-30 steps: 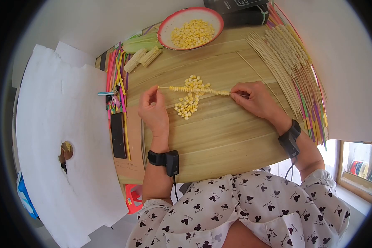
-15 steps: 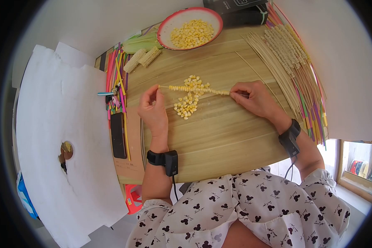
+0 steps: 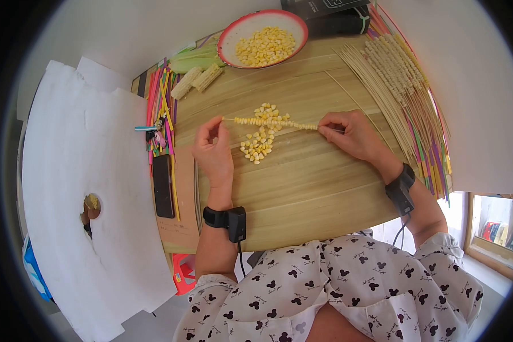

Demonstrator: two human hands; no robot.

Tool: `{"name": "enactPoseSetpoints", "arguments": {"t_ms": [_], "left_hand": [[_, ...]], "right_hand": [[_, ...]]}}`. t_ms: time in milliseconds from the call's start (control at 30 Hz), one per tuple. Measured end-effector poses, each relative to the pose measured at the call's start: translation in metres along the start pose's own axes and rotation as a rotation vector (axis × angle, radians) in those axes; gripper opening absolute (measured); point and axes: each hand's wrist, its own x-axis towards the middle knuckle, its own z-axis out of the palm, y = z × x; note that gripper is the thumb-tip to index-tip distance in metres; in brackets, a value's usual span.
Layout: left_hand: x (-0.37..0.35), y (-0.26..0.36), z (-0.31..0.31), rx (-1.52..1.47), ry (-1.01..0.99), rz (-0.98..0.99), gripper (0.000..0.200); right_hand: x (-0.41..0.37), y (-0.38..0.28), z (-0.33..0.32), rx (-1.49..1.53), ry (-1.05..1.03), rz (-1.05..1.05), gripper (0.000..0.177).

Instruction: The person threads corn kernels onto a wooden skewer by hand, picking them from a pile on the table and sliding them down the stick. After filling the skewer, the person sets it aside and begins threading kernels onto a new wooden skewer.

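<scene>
A thin wooden skewer [image 3: 229, 119] threaded with a long row of corn kernels [image 3: 279, 123] is held level between my hands, above the table. My left hand [image 3: 214, 145] is closed in a pinch at its bare left tip; whether a kernel is also between those fingers I cannot make out. At the other end, my right hand [image 3: 350, 135] is closed on the skewer, thumb and fingers beside the last kernels. Beneath the skewer lies a loose pile of yellow corn kernels [image 3: 257, 147] on the wooden table [image 3: 290, 188].
A red-rimmed bowl [image 3: 225, 48] of kernels stands at the back, near stripped cobs [image 3: 208, 77] and a green husk [image 3: 191, 60]. Kernel-filled skewers [image 3: 396, 68] and bare skewers [image 3: 376, 97] lie right. Left are coloured sticks [image 3: 154, 102] and a phone [image 3: 163, 185].
My left hand has shifted very slightly to the right, with the skewer's tip still at its fingers. My right hand has hardly moved.
</scene>
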Motion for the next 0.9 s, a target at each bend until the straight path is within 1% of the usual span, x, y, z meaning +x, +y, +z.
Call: {"name": "enactPoseSetpoints", "arguments": {"t_ms": [200,267,333,467,600,667,900], "left_hand": [[-0.003,0.004,0.003,0.009,-0.045,0.011,0.016],[-0.005,0.004,0.006,-0.076,-0.083,-0.004,0.016],[-0.005,0.004,0.006,-0.087,-0.083,-0.024,0.014],[-0.006,0.009,0.006,-0.116,-0.086,-0.059,0.014],[-0.007,0.01,0.007,-0.082,-0.111,-0.044,0.015],[-0.007,0.005,0.007,-0.171,-0.115,-0.06,0.015],[-0.006,0.005,0.007,-0.183,-0.117,-0.071,0.018]], "right_hand": [[0.0,0.001,0.001,-0.001,0.008,-0.015,0.01],[0.0,0.002,0.001,-0.003,0.014,-0.028,0.01],[0.0,0.001,0.001,0.019,0.003,0.009,0.01],[0.001,0.007,0.003,0.033,0.008,0.005,0.01],[0.001,0.008,0.003,0.033,0.017,-0.013,0.01],[0.001,0.007,0.003,0.029,0.02,-0.019,0.01],[0.001,0.005,0.002,0.03,0.013,-0.01,0.011]]}}
